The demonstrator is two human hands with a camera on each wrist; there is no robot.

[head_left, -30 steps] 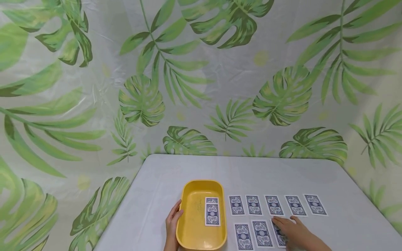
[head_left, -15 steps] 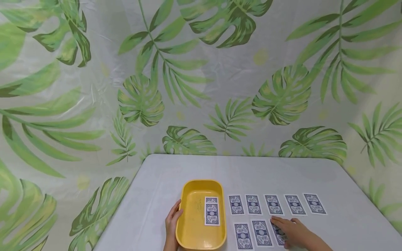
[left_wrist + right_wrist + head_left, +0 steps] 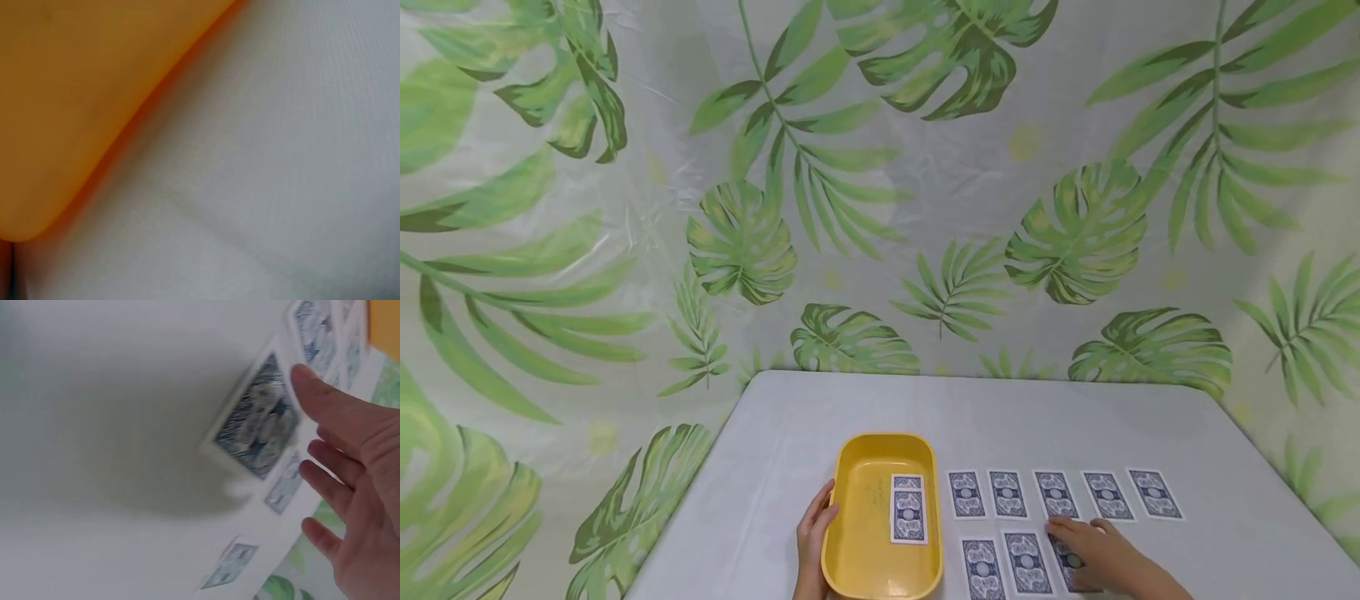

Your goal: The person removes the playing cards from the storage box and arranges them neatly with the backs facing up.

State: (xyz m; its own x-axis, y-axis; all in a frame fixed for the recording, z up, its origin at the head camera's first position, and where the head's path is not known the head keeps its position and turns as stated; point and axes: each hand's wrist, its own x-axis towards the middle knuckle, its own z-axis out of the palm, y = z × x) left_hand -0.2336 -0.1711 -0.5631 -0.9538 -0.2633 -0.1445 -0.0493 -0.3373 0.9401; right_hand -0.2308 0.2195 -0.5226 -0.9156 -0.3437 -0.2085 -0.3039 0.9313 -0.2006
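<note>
My left hand [image 3: 813, 533] grips the left side of a yellow tray [image 3: 862, 575], thumb over the rim; the left wrist view shows mainly the tray's side. Two blue-backed playing cards [image 3: 909, 517] lie overlapped inside it, backs up. Beyond its right side, my right hand [image 3: 1101, 554] pinches the third playing card [image 3: 1066, 564] of the near row, partly covering it. Up close in the right wrist view, that card [image 3: 259, 422] sits at an angle to its neighbours, thumb along its edge, the other fingers loosely bent and spread.
Two more near-row cards [image 3: 1028, 563] lie between tray and right hand. Behind them a row of several face-down cards [image 3: 1056, 496] stretches rightward. A white cloth covers the table [image 3: 1000, 417]; a leaf-patterned curtain [image 3: 962, 183] hangs behind it.
Under my right hand the card's near edge now shows farther right. The left hand keeps its grip on the tray, and the other cards stay put. The head view shifts slightly.
</note>
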